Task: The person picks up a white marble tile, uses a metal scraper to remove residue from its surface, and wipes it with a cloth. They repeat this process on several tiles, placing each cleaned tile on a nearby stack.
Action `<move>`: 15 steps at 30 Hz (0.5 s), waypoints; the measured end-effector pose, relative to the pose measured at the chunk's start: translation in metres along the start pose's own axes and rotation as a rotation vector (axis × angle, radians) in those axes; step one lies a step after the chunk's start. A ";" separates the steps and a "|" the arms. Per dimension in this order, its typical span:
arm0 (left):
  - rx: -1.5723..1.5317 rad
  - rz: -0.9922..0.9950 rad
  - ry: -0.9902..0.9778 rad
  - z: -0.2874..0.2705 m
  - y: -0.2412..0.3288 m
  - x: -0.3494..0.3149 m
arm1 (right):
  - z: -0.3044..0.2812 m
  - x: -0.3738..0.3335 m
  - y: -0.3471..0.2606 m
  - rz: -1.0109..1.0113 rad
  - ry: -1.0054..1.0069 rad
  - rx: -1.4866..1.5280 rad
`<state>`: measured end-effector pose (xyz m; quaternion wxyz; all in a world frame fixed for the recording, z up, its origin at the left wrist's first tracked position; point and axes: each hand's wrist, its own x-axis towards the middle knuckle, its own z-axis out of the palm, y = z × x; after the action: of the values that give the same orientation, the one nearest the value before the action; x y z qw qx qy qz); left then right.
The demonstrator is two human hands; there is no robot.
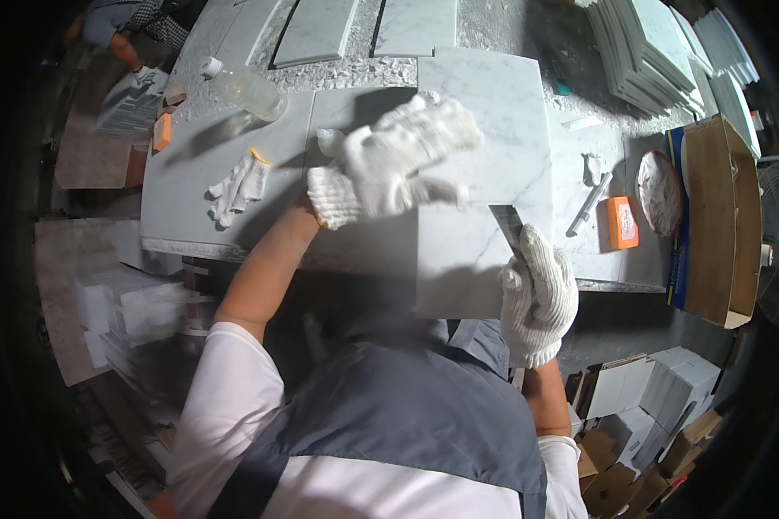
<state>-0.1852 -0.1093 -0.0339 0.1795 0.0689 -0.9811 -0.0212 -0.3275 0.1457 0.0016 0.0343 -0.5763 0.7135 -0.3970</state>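
I see a white marble tile [485,173] lying at the centre of the frame, its near edge hanging over the front of the bench [182,186]. My left hand [389,160], gloved in white knit, is spread wide and flat over the tile's left part; it is blurred, so I cannot tell whether it presses or hovers. My right hand [538,290], gloved too, is closed around a flat metal scraper [506,227], whose blade rests on the tile near its right edge, centre right of the frame.

I judge the tile heavy, stiff and brittle, with a polished face that would slip under knit gloves. Its corners would chip if knocked. I would take it by two opposite edges, never by one corner, and keep the overhanging end supported.

A spare glove [238,186] lies on the bench at left centre, and a clear plastic bottle [247,89] lies on its side at upper left. At right centre sits a small orange block [621,221], beside a grey stick tool [589,205] and a round lid [659,192] smeared white. A shallow brown cardboard box [718,221] with a blue edge fills the right side. Stacked tiles [645,52] stand at upper right. White cartons [675,385] and brown ones crowd the lower right; I read no label on them.
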 end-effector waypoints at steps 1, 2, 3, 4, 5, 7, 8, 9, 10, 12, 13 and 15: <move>0.008 -0.036 0.023 0.001 -0.001 0.002 | -0.001 -0.001 0.001 -0.007 0.003 0.024; 0.014 -0.071 0.042 0.002 -0.003 0.005 | -0.001 -0.002 0.002 -0.006 -0.002 0.043; 0.021 -0.104 0.057 0.001 -0.004 0.008 | -0.001 -0.003 0.003 -0.002 -0.006 0.064; 0.030 -0.135 0.068 -0.001 -0.003 0.009 | -0.001 -0.004 0.005 -0.033 0.013 0.086; 0.065 -0.194 0.004 -0.003 -0.001 0.010 | 0.001 -0.006 0.006 -0.056 0.068 0.057; -0.099 -0.021 0.058 -0.009 0.020 0.003 | 0.006 -0.011 0.009 -0.041 0.162 0.016; -0.198 -0.090 0.046 -0.011 0.032 -0.001 | 0.009 -0.014 0.010 -0.047 0.219 0.132; -0.243 -0.121 0.046 -0.014 0.044 -0.004 | 0.012 -0.016 0.012 -0.022 0.240 0.197; -0.133 -0.105 -0.018 -0.017 0.057 -0.009 | 0.015 -0.017 0.013 -0.002 0.269 0.254; -0.175 -0.095 -0.163 -0.020 0.081 -0.009 | 0.018 -0.018 0.014 0.027 0.383 0.400; -0.326 -0.103 -0.249 -0.022 0.089 -0.006 | 0.019 -0.018 0.014 0.067 0.455 0.465; -0.563 -0.154 -0.457 -0.030 0.089 0.003 | 0.019 -0.017 0.010 0.104 0.566 0.562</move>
<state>-0.1889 -0.0226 0.0009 -0.0345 0.0839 -0.9435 -0.3187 -0.3204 0.1503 -0.0244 0.0128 -0.3755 0.5868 -0.7173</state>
